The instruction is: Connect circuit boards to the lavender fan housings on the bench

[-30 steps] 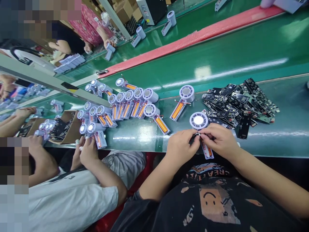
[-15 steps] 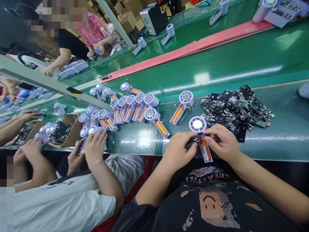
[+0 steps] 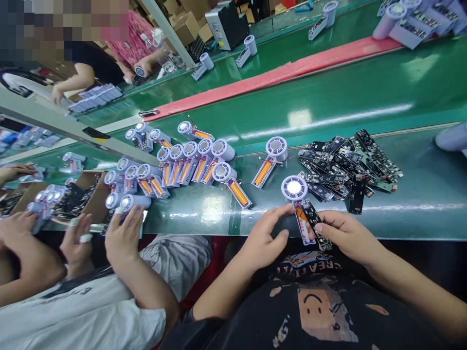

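A: How open is the left hand (image 3: 264, 243) standing?
B: Its thumb and index finger are spreading apart, holding nothing between them; the index fingertip is meeting the upper left edge of the fan unit (image 3: 294, 188), just below its round head.
A: And the right hand (image 3: 346, 236)?
B: It is pinching the lower part of a black circuit board (image 3: 310, 217), the thumb pressing on top and fingers curling underneath.
A: Where is the fan unit lying?
B: It is lying between both hands at the near edge of the tabletop (image 3: 204, 218), its open handle pointing toward the person. The circuit board is slanting along the handle's right side.
A: Anything beyond?
B: A heap of boards (image 3: 346, 163) is lying behind the right hand, and a second fan unit (image 3: 276, 147) is resting farther back.
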`<state>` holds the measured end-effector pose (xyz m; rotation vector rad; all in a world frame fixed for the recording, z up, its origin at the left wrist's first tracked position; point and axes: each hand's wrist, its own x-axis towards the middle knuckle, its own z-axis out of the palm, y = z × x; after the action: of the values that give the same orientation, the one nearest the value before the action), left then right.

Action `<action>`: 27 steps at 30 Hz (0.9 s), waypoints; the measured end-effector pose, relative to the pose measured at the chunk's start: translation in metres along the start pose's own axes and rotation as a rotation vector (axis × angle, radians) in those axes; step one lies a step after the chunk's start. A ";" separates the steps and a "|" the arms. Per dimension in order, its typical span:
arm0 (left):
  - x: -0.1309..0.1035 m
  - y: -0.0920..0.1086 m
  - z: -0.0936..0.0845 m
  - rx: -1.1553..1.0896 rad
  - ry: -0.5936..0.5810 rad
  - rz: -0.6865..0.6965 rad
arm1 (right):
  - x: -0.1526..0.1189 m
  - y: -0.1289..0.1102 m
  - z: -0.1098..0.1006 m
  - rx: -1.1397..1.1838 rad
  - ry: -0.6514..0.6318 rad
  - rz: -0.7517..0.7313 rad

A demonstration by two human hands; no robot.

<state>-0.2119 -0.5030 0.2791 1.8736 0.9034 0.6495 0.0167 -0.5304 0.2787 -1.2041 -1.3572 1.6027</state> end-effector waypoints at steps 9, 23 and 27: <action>0.039 -0.006 0.031 0.251 0.196 -0.007 | -0.001 -0.001 0.014 0.431 -0.027 0.183; 0.036 -0.008 -0.017 0.553 -0.001 0.178 | -0.006 -0.006 0.029 0.325 0.058 0.513; 0.037 -0.003 -0.019 0.738 -0.061 0.228 | -0.006 0.011 0.021 0.256 0.079 0.477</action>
<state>-0.2050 -0.4625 0.2867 2.6666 0.9758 0.4088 -0.0010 -0.5448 0.2692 -1.4835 -0.8156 1.9582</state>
